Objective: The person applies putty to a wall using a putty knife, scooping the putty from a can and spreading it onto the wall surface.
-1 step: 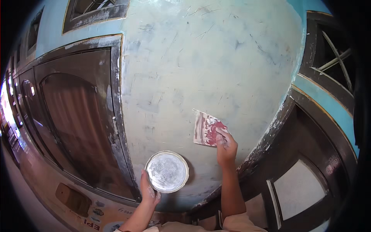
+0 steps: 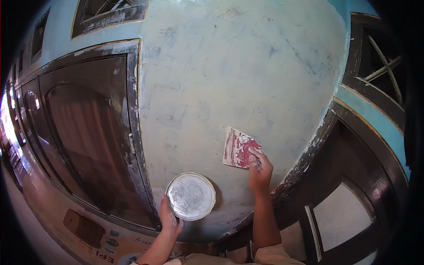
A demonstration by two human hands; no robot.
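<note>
My left hand [image 2: 170, 216], dusted white, grips the rim of a round pale tub or lid [image 2: 190, 196], its face coated in whitish material, at the lower middle. My right hand [image 2: 259, 170] is closed on a red putty knife [image 2: 234, 148], whose broad blade is streaked with white putty and lies on or just in front of the pale, scuffed wall [image 2: 238, 66]. Whether the blade touches the wall I cannot tell. The round item is below and left of the knife.
A dark curtained door [image 2: 84, 132] stands left, a window frame [image 2: 108, 24] above it. At right are another dark doorway [image 2: 353, 159] and a barred window [image 2: 380, 66] in turquoise wall. A printed sheet [image 2: 123, 247] and a brown wooden object [image 2: 84, 227] lie at lower left.
My right hand and the putty knife have shifted very slightly to the right and down. My left hand and the round item look unmoved.
</note>
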